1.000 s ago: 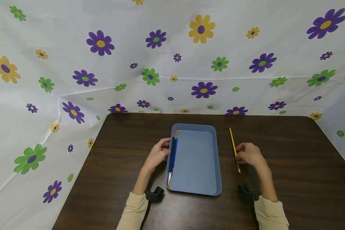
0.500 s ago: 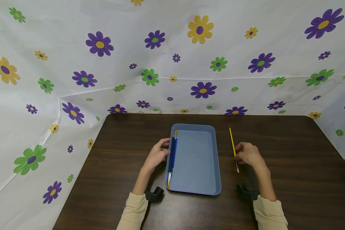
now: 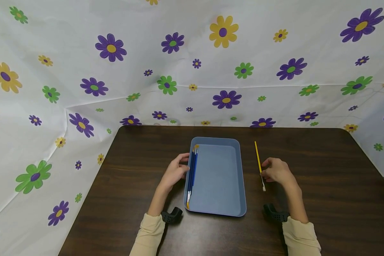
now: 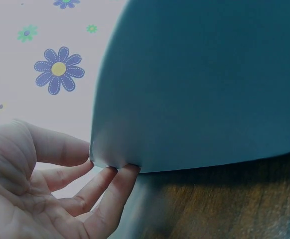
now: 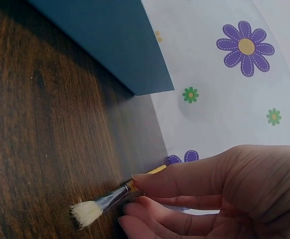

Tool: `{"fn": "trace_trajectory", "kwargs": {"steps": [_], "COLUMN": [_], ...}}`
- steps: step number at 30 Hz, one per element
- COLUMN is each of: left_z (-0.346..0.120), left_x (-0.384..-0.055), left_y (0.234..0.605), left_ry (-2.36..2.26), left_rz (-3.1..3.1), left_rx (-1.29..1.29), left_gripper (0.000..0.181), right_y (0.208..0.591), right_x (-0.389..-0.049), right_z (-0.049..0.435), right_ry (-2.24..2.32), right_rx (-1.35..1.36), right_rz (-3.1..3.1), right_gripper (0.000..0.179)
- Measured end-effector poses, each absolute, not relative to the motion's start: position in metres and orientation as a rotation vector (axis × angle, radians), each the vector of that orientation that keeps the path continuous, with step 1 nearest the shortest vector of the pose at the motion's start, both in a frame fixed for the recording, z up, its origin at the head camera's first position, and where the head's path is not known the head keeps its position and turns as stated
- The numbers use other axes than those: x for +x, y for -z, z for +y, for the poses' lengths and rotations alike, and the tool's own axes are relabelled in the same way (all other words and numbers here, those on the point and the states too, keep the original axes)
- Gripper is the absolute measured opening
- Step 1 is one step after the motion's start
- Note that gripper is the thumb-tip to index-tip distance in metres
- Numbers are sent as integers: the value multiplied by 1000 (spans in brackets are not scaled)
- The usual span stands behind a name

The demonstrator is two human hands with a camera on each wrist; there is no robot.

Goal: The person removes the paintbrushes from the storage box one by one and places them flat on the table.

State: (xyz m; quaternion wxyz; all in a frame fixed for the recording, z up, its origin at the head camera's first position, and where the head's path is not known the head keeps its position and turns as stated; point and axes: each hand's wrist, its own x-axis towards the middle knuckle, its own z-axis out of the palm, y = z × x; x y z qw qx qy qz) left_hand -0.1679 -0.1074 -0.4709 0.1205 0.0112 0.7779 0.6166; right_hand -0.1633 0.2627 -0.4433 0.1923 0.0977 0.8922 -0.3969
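A yellow paintbrush with pale bristles lies along the right side of the grey-blue tray, apart from it. My right hand pinches this brush by thumb and fingers just above its metal collar; in the right wrist view the bristles point away from the fingers, over the wood. Blue paintbrushes lie together against the tray's left wall, some with bristles at the far end and one with bristles at the near end. My left hand touches the outside of that wall with thumb and extended fingertips.
The dark wooden table carries the tray near its middle. A white cloth with printed flowers hangs behind the table's back edge and along the left. Black wrist-worn devices sit at both wrists.
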Motion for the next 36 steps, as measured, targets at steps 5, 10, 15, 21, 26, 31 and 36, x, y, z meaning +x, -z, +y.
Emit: {"fn": "trace_trajectory", "kwargs": {"steps": [5,10,15,21,26,31,36], "left_z": [-106,-108,-110,-109,-108,-108,-108], "left_x": [-169,-169,-169,-168,-168,-169,-169], "left_y": [472,472,473,472,471,473,473], "left_ry": [-1799,-1804,-1804,-1815,-1815,-1811,-1810], "left_rz": [2280,2269,2257,2252,2252,2260,2266], "left_rx": [29,51,55,59,51,43,50], "left_gripper": [55,55,55,55,56,55,55], "right_y": [444,442,439,434,429,424,420], "right_x": [-164,-163,-160,-156,-154,-152,-151], "right_z": [264,265,264,264,260,258,257], "right_ry": [1111,1079,1064,1122,1159,1256,1309], "right_rx": [263,249,225,174,148,128,101], "right_rz": [2517,2555,2610,2674,2703,2673,2653], "right_gripper": [31,29,28,28,30,32,33]}}
